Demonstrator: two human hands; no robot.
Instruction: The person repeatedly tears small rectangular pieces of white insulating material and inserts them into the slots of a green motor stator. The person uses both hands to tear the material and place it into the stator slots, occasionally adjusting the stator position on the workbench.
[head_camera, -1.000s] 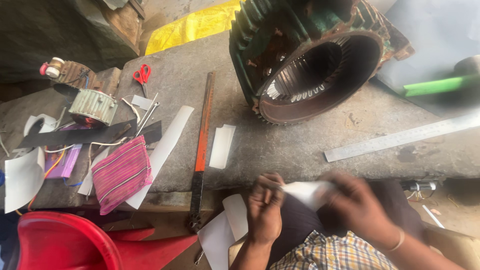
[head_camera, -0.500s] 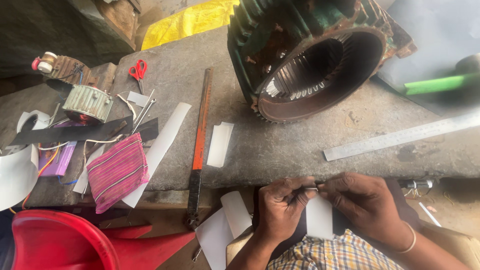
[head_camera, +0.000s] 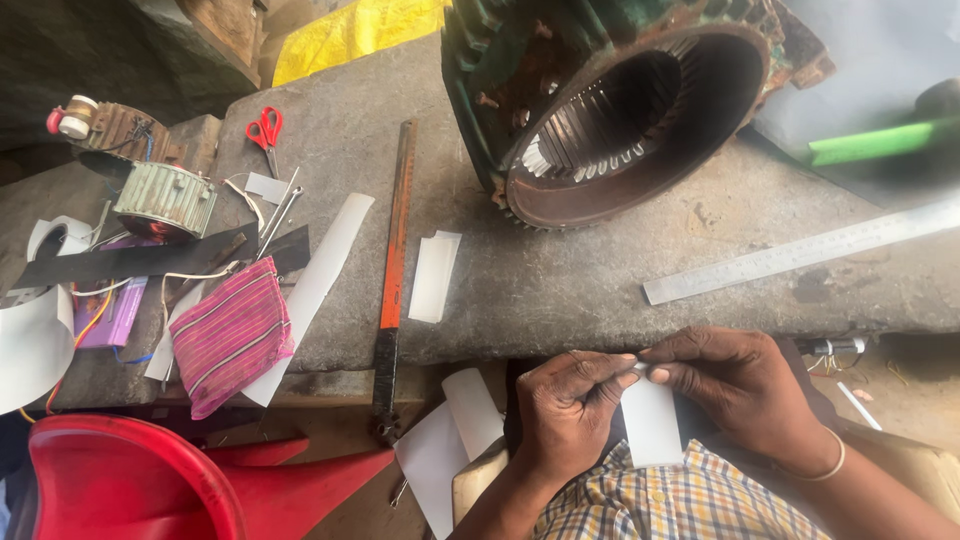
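Both hands, left hand (head_camera: 570, 400) and right hand (head_camera: 740, 395), pinch one white paper strip (head_camera: 650, 425) at lower centre, folding underway; other strips (head_camera: 435, 277) lie finished nearby.

Grey stone slab (head_camera: 560, 290) spans frame middle. Big round motor housing (head_camera: 610, 100) at upper centre. Steel ruler (head_camera: 800, 252) at right, slanted. Long orange-handled file (head_camera: 393, 270) left of centre, folded white paper (head_camera: 435, 277) just beside it. Red scissors (head_camera: 265, 130) at upper left. Striped pink cloth (head_camera: 232, 335) and long white paper strip (head_camera: 320, 275) at left, near slab's front edge.
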